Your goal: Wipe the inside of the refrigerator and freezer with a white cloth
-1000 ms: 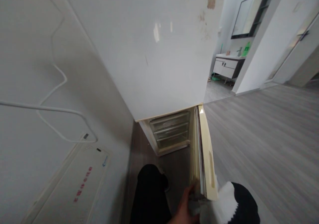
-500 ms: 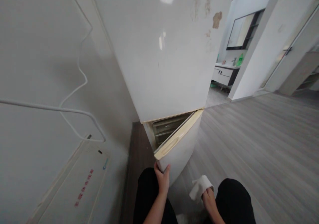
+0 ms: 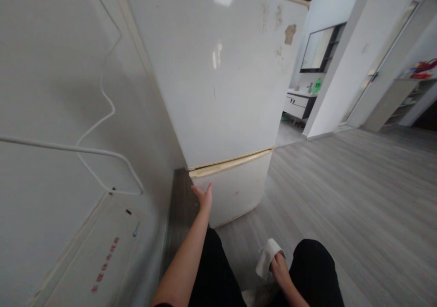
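A white refrigerator with a large upper door (image 3: 221, 84) stands before me, and its lower door (image 3: 239, 186) has a cream-yellow top edge. That lower door is nearly flush with the body, with only a thin dark gap along its top. My left hand (image 3: 204, 197) lies against the door's left side near the upper corner, thumb and fingers spread, gripping nothing. Down by my right knee, my right hand (image 3: 279, 264) is closed on a crumpled white cloth (image 3: 266, 258), which hangs from it above the floor. Some of its fingers are hidden by the cloth.
To the left, a white cable (image 3: 68, 147) loops along the wall above a white panel (image 3: 99, 257) with red characters. Grey wood-look floor (image 3: 341, 184) spreads to the right. Farther back are a washbasin cabinet (image 3: 297, 104), a mirror (image 3: 317, 47) and a shelf unit (image 3: 396, 100).
The lower door has swung from partly open to nearly closed. My left hand moved forward with it and went from holding its edge to spread fingers. The right hand still holds the cloth.
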The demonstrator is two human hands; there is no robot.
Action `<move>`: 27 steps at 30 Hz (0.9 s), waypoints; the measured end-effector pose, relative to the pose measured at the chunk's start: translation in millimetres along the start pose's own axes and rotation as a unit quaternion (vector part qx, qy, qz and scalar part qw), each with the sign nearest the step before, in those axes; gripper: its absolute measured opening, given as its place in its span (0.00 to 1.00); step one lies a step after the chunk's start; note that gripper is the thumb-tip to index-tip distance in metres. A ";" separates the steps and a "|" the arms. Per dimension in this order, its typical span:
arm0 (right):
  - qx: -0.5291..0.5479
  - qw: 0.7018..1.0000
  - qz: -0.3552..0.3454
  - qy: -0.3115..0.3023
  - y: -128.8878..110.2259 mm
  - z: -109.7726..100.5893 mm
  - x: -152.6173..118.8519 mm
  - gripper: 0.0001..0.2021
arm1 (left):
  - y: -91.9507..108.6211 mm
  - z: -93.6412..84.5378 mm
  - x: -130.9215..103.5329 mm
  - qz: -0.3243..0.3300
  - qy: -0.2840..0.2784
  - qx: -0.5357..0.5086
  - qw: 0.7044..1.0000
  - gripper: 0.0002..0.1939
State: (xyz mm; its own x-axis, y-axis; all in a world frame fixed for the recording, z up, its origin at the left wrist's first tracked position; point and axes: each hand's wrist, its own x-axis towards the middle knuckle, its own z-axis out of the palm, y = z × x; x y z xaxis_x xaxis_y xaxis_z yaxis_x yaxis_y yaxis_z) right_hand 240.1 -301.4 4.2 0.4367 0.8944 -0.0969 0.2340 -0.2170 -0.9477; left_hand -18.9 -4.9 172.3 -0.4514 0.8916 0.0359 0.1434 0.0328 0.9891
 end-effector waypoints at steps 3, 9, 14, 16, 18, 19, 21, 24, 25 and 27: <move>-0.028 0.999 -0.009 0.016 -3.4 2.7 0.7 0.23 | 19.8 -2.1 24.5 -0.026 -0.044 0.016 0.999 0.58; -0.088 0.995 -0.031 -0.022 -4.8 7.3 -0.6 0.26 | 10.7 -27.3 -10.6 -0.006 -0.098 0.046 0.994 0.55; -0.120 0.983 -0.111 -0.078 -12.9 20.2 -16.0 0.25 | -78.7 -51.5 -165.0 -0.026 -0.462 0.014 0.886 0.44; -0.094 0.979 -0.142 -0.114 -17.6 26.2 -25.1 0.24 | -105.4 -58.1 -214.0 0.022 -0.574 0.093 0.813 0.47; -0.053 0.979 -0.143 -0.136 -22.0 29.8 -32.6 0.26 | -112.7 -59.9 -237.5 0.088 -0.598 0.167 0.779 0.55; -0.039 0.981 -0.130 -0.138 -24.2 30.6 -35.0 0.28 | -109.8 -59.2 -240.3 0.096 -0.598 0.165 0.779 0.52; -0.032 0.987 -0.092 -0.129 -29.9 30.9 -37.2 0.29 | -97.3 -55.9 -234.6 0.102 -0.597 0.148 0.782 0.41; -0.024 0.994 -0.043 -0.099 -43.3 33.0 -36.5 0.26 | -79.5 -53.0 -220.7 0.122 -0.593 0.110 0.788 0.25; -0.010 0.996 -0.032 -0.082 -48.8 34.6 -36.2 0.25 | -76.2 -53.3 -219.1 0.128 -0.586 0.100 0.793 0.23; 0.037 0.999 0.005 -0.034 -60.3 38.3 -36.4 0.24 | -73.5 -55.4 -222.1 0.132 -0.570 0.099 0.805 0.20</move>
State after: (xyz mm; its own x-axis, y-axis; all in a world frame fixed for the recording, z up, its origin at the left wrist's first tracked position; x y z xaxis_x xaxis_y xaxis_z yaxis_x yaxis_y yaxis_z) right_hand 176.8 -305.9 53.2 0.3790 0.9170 -0.1243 0.1635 -0.1986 -0.9663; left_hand 22.0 -230.3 99.5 0.7030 0.7108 -0.0237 0.2898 -0.2558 0.9223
